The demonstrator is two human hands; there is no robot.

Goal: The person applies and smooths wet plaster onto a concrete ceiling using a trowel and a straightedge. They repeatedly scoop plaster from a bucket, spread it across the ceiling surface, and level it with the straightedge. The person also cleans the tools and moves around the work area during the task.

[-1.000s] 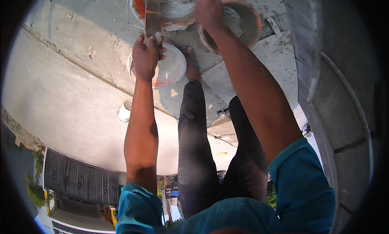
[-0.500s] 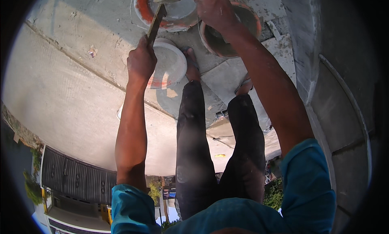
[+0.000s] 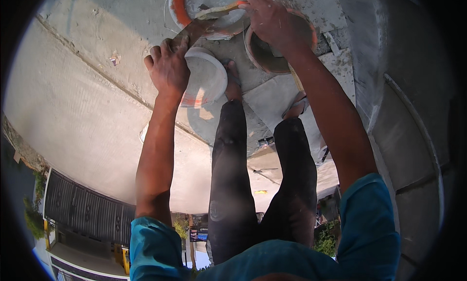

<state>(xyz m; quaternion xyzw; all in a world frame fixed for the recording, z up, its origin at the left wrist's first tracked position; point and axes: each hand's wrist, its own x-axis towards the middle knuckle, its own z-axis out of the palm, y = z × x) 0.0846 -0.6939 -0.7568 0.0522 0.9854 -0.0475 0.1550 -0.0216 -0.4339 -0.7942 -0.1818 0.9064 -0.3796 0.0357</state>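
My left hand (image 3: 170,69) is closed on a flat, narrow plastering float (image 3: 195,31), some of its fingers partly raised; its grip on the handle is partly hidden. My right hand (image 3: 270,23) grips the orange handle of a trowel-like tool (image 3: 219,11), whose pale, mortar-smeared blade meets or overlaps the float's far end. Beyond both tools is an orange-and-white tub (image 3: 180,9) with grey material and some shine inside. Under my right wrist stands an orange-rimmed bucket (image 3: 311,32). A pale round basin (image 3: 225,79) rests close to my left hand.
My feet in sandals (image 3: 233,79) stand between the basin and a pale sheet (image 3: 272,94) on the concrete floor (image 3: 97,52). A grey wall (image 3: 413,130) rises at the right. A long crack runs across the floor at the left.
The float has tipped from edge-on to showing its face, and its end now meets the other tool. My left fingers have loosened and spread somewhat; my right hand has shifted slightly right.
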